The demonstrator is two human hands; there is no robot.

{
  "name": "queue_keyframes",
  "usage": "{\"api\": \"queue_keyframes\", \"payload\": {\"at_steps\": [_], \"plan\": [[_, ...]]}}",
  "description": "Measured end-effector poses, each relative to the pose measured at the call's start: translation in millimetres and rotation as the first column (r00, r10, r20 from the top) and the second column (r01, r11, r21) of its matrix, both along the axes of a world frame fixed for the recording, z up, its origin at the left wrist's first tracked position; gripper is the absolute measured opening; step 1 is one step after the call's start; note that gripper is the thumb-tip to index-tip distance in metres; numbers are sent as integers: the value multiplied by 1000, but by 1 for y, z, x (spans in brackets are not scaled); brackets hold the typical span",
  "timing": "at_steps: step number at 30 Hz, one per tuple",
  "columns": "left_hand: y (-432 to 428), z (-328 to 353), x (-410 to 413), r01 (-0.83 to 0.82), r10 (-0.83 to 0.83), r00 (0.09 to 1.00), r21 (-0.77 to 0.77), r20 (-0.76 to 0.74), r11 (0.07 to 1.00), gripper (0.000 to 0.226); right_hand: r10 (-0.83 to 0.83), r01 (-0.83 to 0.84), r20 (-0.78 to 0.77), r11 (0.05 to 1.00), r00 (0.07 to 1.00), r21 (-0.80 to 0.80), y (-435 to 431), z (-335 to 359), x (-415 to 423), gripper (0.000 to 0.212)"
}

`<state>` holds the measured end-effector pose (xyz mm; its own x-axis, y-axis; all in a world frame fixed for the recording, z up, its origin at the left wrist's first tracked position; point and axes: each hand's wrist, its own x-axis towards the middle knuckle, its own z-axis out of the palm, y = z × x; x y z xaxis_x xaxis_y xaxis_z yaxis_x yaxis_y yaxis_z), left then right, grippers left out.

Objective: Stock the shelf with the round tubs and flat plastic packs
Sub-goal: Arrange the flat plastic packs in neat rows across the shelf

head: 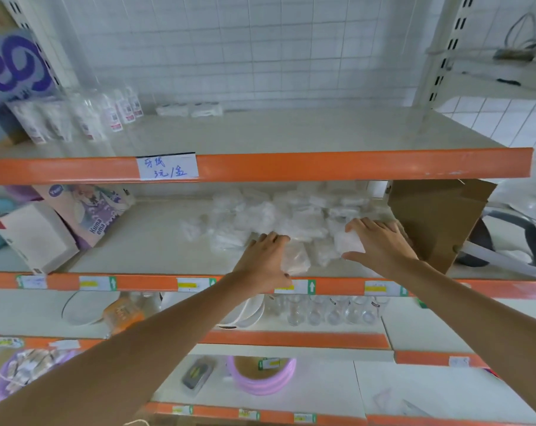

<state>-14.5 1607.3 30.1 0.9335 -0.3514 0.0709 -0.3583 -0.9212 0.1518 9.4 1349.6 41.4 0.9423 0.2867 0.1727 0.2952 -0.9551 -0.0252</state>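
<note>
Here left hand grips front-edge pack; right hand grips pack near box.

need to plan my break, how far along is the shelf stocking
Done: a loose pile of flat plastic packs already lies on the middle shelf. In hand: the left hand grips a front pack, the right hand holds a second pack beside the cardboard box. Left: I see no round tubs on this shelf, the pile is untidy, and the box's contents are hidden.
</note>
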Motion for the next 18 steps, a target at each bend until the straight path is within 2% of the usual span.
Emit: {"api": "queue_keyframes", "payload": {"at_steps": [5, 11, 14, 18], "plan": [[35, 25, -20, 15, -15, 1000, -68, 1, 998, 72, 98, -98, 0, 995, 995, 6, 26, 23, -16, 58], [65, 74, -48, 14, -18, 999, -152, -30, 988, 69, 217, -215, 14, 973, 976, -83, 66, 64, -41, 61], [81, 105, -65, 25, -12, 997, -172, 78, 985, 68, 266, -264, 18, 961, 964, -78, 86, 93, -52, 63], [103, 146, -79, 67, -1, 976, -299, 216, 952, 76, 303, -302, 43, 953, 952, -19, 108, 136, -59, 63]]}}
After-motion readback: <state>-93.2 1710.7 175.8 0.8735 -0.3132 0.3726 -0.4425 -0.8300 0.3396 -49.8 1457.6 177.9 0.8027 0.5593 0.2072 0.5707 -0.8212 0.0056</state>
